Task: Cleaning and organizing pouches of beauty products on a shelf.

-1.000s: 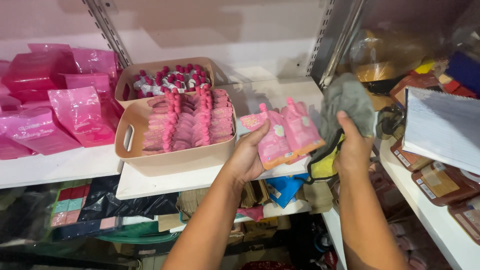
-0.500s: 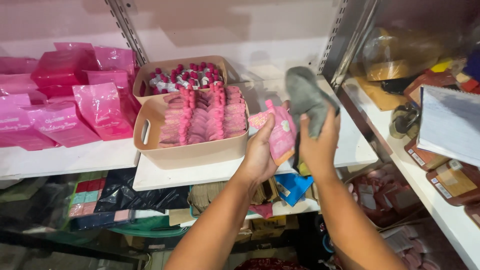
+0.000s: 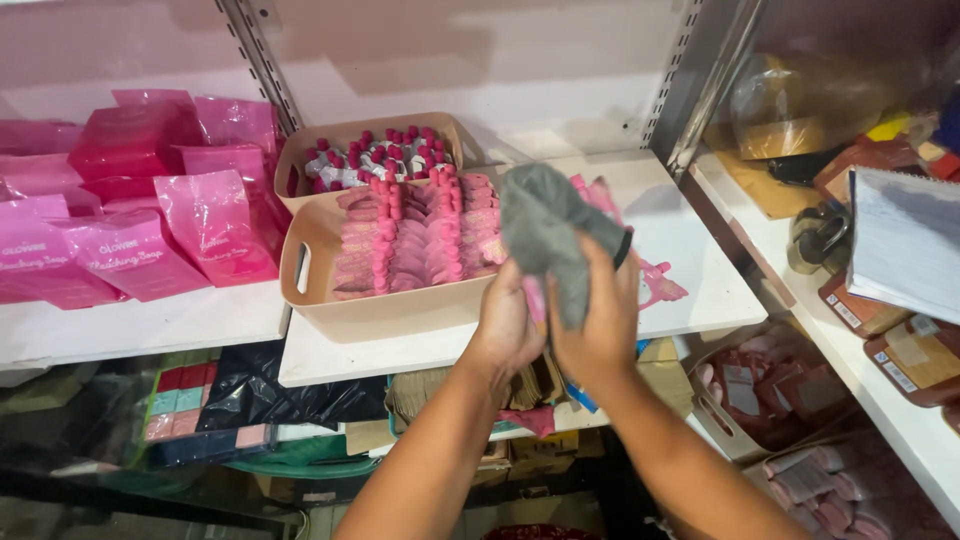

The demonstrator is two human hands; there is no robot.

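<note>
While left hand point(image 3: 508, 322) grips pink pouches point(image 3: 640, 270), right hand point(image 3: 598, 325) presses grey cloth point(image 3: 555, 230).

White shelf point(image 3: 700, 300): beige plastic basket point(image 3: 390, 305) of pink pouches; behind it, a second beige basket point(image 3: 300, 150). Left hand point(image 3: 508, 325) grips pink packets point(image 3: 535, 298); right hand point(image 3: 598, 335) presses crumpled grey cloth point(image 3: 550, 225) against them.

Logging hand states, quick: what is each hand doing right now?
Left hand: closed on pink packets, mostly hidden by the cloth.
Right hand: closed on a grey cloth, pressed over the packets.
</note>
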